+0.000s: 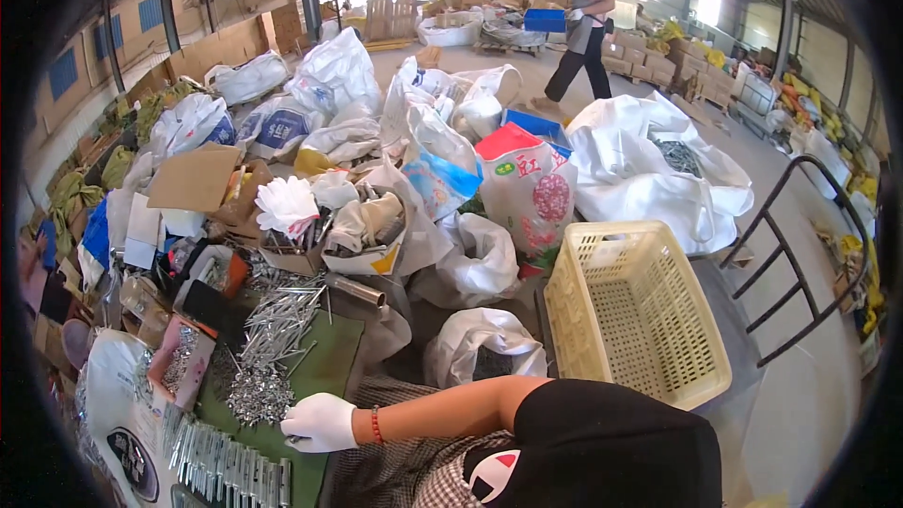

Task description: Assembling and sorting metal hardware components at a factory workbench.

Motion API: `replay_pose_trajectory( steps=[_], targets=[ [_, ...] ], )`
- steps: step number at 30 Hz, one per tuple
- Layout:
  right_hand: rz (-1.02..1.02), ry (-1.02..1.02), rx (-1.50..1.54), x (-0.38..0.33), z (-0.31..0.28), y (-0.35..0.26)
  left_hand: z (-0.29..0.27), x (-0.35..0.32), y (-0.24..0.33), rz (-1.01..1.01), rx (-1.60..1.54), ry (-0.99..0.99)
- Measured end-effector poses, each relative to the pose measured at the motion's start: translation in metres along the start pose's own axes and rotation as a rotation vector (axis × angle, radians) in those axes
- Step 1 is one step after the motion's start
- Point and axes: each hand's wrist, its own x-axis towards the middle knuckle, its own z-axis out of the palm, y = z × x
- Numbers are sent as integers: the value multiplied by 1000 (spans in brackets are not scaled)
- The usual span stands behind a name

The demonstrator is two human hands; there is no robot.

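My right hand (323, 423), in a white glove, reaches in from the right with a red bead bracelet at the wrist. Its fingers are curled at the near edge of a heap of small shiny metal parts (261, 398); what they hold, if anything, is hidden. The heap rests on a green work surface (329, 348). Long thin metal bolts or rods (277, 320) lie loosely piled just beyond it. A row of silver, bolt-like cylinders (230, 470) stretches along the near left, close to the hand. My left hand is out of view.
A yellow plastic crate (640, 320) stands at right, beside a black metal handrail (800, 263). White sacks (484, 343) crowd beyond the work surface. White gloves (285, 207) lie on a carton at left. Farther back, a person (593, 28) walks with a blue bin (545, 20).
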Motion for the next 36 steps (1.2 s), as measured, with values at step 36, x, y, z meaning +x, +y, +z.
replay_pose_trajectory(
  steps=[36],
  targets=[
    [-59,37,-167,-4,11,-4,36,-87,-4,-98,140,-42]
  ],
)
